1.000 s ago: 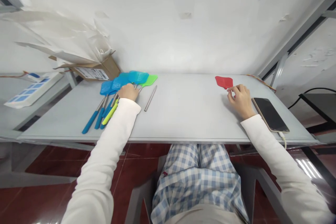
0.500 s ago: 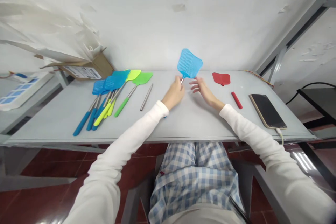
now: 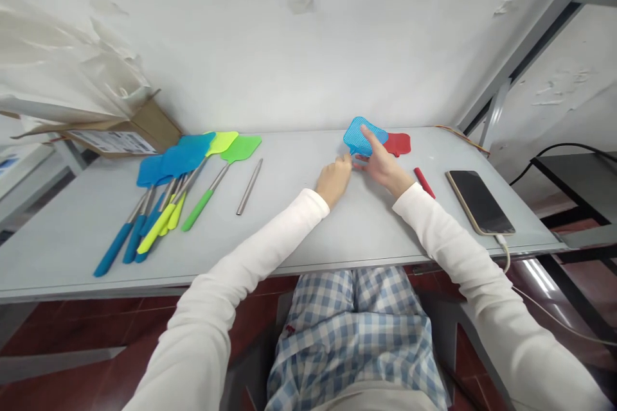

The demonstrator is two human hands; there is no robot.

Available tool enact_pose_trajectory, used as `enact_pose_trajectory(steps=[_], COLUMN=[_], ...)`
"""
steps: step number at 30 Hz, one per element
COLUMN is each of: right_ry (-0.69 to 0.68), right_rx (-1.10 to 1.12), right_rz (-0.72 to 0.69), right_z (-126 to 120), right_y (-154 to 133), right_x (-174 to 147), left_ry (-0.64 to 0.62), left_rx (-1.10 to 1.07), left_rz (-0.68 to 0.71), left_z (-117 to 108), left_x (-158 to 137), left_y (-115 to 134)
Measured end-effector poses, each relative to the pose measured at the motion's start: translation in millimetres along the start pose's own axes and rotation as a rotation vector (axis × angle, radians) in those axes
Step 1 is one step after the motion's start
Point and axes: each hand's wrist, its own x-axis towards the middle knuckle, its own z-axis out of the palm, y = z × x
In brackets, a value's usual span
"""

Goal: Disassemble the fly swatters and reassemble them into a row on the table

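Note:
My left hand (image 3: 335,180) is closed round the neck end of a light blue fly swatter (image 3: 355,135), whose mesh head points up and away from me. The rest of its handle is hidden by that hand. My right hand (image 3: 383,164) is at the swatter's right side, with the thumb over the mesh and the other fingers lower, near the neck. Behind the blue head, partly covered, lies a red fly swatter head (image 3: 400,143). A red handle grip (image 3: 424,182) rests beside my right wrist.
On the left lie several blue, yellow and green fly swatters (image 3: 197,210) in a loose pile. A metal rod (image 3: 249,187) is alone near them. A cardboard box (image 3: 149,125) stands at the back left, a phone (image 3: 479,202) with a cable at the right, on the grey table (image 3: 289,231).
The blue swatter has moved right and lower, its head now overlapping the red one. My right hand has come onto its head. The view has shifted slightly.

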Motion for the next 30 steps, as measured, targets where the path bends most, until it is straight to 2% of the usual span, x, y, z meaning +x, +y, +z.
enact_pose_trajectory(steps=[3, 6, 12, 17, 20, 23, 27, 30], right_ry=[0.111, 0.139, 0.113, 0.018, -0.017, -0.008, -0.03, 0.028], right_rx=[0.102, 0.107, 0.015, -0.015, -0.036, -0.023, 0.001, 0.014], right_rz=[0.046, 0.022, -0.039, -0.009, 0.064, 0.049, -0.047, -0.103], right_z=[1.8, 0.8, -4.7, -11.5, -14.2, -7.5, 9.1, 12.0], right_y=[0.1, 0.3, 7.5, -0.1, -8.6, -13.3, -11.3, -7.5], right_x=[2.4, 5.4, 11.4, 14.1, 10.2, -0.6, -14.1, -13.2], left_ry=[0.059, 0.085, 0.038, -0.019, -0.006, 0.054, 0.081, 0.027], left_rx=[-0.166, -0.326, -0.497, -0.689, -0.713, -0.633, -0.563, -0.676], left_rz=[0.06, 0.144, 0.212, 0.168, 0.061, -0.025, 0.04, 0.083], left_z=[-2.6, -5.3, -8.3, -15.5, -21.0, -22.2, -16.2, -13.0], left_x=[4.4, 7.3, 5.4, 4.1, 6.3, 8.0, 8.1, 8.5], left_y=[-8.0, -12.4, -7.8, -6.2, -10.2, -14.3, -15.1, -13.4])
